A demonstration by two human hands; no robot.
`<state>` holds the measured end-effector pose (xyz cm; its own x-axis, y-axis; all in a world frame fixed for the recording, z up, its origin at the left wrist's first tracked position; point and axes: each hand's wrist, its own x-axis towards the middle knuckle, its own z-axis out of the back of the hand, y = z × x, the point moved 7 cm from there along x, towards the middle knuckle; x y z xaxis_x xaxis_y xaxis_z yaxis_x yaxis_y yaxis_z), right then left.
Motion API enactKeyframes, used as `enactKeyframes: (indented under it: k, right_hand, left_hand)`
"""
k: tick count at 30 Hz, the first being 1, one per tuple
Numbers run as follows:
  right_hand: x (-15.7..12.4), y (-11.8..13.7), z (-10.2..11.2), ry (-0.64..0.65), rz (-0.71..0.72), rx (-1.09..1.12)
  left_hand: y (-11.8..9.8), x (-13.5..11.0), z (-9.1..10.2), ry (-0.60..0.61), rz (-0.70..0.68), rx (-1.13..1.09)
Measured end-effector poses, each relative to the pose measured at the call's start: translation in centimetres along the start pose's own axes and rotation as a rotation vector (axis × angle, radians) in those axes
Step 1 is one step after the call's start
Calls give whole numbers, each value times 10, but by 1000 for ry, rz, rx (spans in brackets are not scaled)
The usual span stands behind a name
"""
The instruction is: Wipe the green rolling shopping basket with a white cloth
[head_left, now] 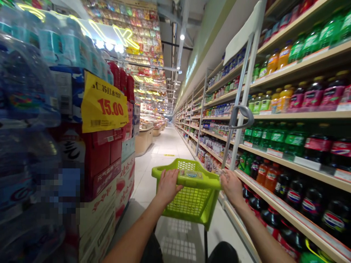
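Observation:
A lime-green plastic shopping cart (192,204) stands in front of me in a supermarket aisle. My left hand (168,185) is wrapped round the left end of its handle bar. My right hand (231,187) grips the right end of the same bar. The basket looks empty through its mesh. Both forearms reach forward from the bottom of the view.
Stacked water bottle packs (30,109) and red cartons with a yellow 15.00 price sign (104,104) crowd the left. Drink shelves (296,153) run along the right, with a grey ladder frame (241,109) close to the cart. The tiled aisle floor (164,146) runs ahead.

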<state>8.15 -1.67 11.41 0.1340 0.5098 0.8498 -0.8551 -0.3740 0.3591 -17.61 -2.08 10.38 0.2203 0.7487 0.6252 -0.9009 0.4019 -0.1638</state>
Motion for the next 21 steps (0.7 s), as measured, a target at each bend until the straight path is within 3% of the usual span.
enactKeyframes:
  k: [4,6,11,13,16,19,21]
  right_hand:
    - [-17,62,-31,89,218,115]
    - [-19,69,-35,130,289,128]
    - [2,-9,4,41,1,-7]
    - [4,-17,9,15,-55,-18]
    - [-8,22,-8,12,38,68]
    - [-23,72,-32,74,260,163]
    - [-25,77,-35,106,345,182]
  left_hand:
    - [-2,1,-1,6,2,15]
    - [0,2,-1,10,-4,19]
    - [2,1,-1,-13,-15,16]
    - [0,0,-2,-21,-12,14]
    - [-6,0,-4,-24,-4,20]
    - [-9,1,-4,-28,0,35]
    - [-9,1,-2,-34,-2,44]
